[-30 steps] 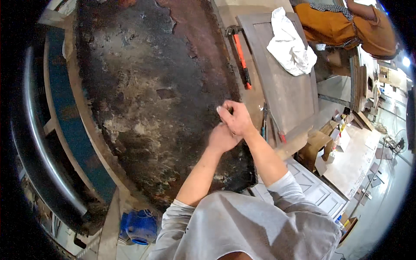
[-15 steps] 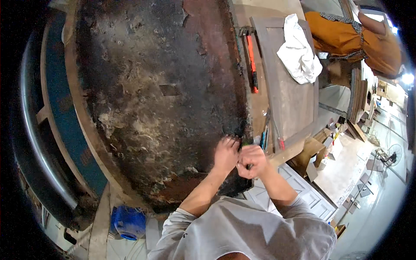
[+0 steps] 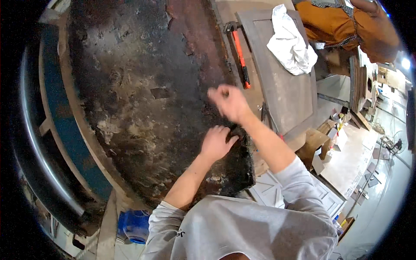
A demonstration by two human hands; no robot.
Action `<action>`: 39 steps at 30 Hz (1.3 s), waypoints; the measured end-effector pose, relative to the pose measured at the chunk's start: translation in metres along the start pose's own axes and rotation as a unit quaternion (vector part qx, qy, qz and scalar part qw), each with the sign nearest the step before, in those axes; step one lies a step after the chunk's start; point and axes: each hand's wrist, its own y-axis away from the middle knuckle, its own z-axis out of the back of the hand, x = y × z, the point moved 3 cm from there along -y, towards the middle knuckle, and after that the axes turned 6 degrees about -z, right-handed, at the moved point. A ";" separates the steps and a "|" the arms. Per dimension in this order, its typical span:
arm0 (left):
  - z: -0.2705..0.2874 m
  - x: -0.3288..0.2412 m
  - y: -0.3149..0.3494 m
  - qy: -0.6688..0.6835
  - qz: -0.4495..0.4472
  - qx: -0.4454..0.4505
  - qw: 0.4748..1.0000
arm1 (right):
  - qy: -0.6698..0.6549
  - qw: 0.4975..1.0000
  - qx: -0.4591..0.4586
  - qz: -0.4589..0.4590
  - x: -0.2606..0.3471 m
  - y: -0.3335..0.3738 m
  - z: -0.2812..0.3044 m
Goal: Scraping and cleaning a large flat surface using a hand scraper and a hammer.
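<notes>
A large dark, stained board (image 3: pixel 143 125) with a rough, flaking surface lies in front of me. My left hand (image 3: pixel 216 144) rests on it near its right edge, thumb spread away from the fingers, holding nothing I can see. Farther off, my right hand (image 3: pixel 232 104) hovers over the same edge, its fingers curled to the thumb and slightly blurred. Whatever that pinch may hold is too small to make out.
Right of the board lie an orange-and-black handled tool (image 3: pixel 239 54) and a grey panel door (image 3: pixel 281 82) with a white cloth (image 3: pixel 291 43) on it. A person in orange clothing (image 3: pixel 346 26) stands far right. A blue plastic container (image 3: pixel 133 226) sits lower left.
My hands have come apart. The right moved away from me and up the board's edge; the left shifted slightly left and opened its thumb. The whole view has shifted a little.
</notes>
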 end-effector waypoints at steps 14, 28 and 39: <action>0.036 -0.038 -0.056 -0.044 0.184 0.234 0.954 | -0.489 0.815 -0.263 0.162 0.053 -0.003 0.113; -0.015 -0.011 -0.052 -0.024 0.102 0.225 0.969 | -0.017 0.944 -0.323 0.062 -0.097 0.040 0.024; -0.016 -0.045 -0.012 -0.153 0.026 0.077 0.985 | 0.081 0.958 -0.275 -0.009 -0.125 0.025 0.012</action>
